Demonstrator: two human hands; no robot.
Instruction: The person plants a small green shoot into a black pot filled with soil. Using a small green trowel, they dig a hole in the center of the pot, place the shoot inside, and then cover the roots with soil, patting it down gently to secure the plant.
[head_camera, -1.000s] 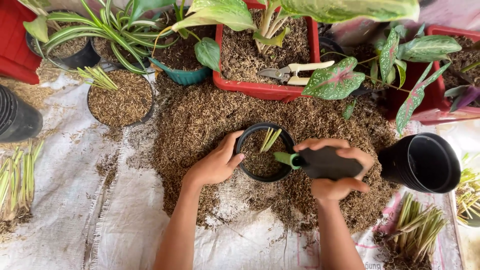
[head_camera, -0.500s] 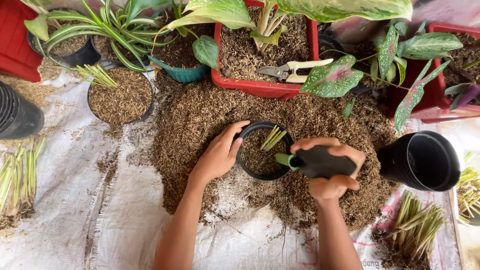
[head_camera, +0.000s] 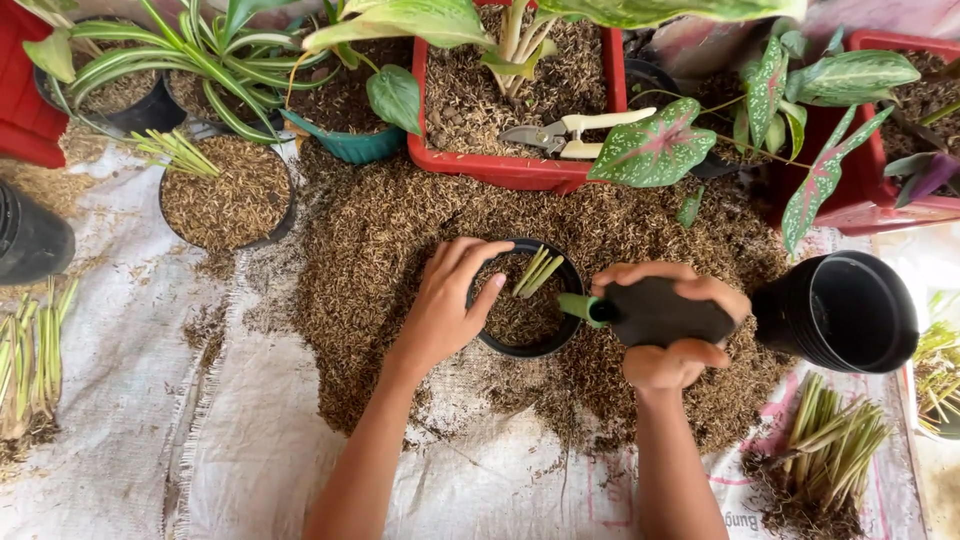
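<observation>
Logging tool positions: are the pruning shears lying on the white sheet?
No, the pruning shears lie on the soil inside the red planter.

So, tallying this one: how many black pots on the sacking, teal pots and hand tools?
Black pots: 4, the held pot, one filled, one empty, one at the left edge
Teal pots: 1
Hand tools: 2, trowel, shears
Total: 7
</observation>
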